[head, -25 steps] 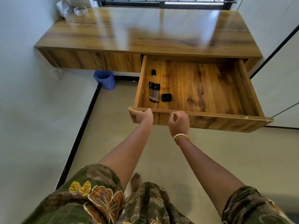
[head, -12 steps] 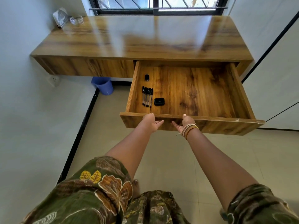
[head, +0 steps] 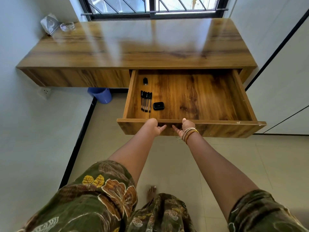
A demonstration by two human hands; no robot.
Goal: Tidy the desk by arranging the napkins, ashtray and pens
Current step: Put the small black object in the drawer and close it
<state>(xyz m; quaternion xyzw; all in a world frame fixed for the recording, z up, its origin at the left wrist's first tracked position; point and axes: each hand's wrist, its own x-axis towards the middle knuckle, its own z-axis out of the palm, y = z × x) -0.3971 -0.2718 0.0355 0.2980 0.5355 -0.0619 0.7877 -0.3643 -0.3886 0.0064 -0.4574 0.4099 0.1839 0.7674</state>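
Both hands, L (head: 154,127) + R (head: 183,127), flat against open drawer front (head: 217,129).

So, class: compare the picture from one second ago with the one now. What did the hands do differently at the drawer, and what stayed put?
Both hands let go of the drawer front's top edge. The left hand and right hand now lie flat against its face, fingers straight. The pens, the black case and the small black item in the drawer stayed put, as did the napkins and ashtray.

Both hands (head: 154,127) have slipped under the drawer front (head: 217,129), palms up.
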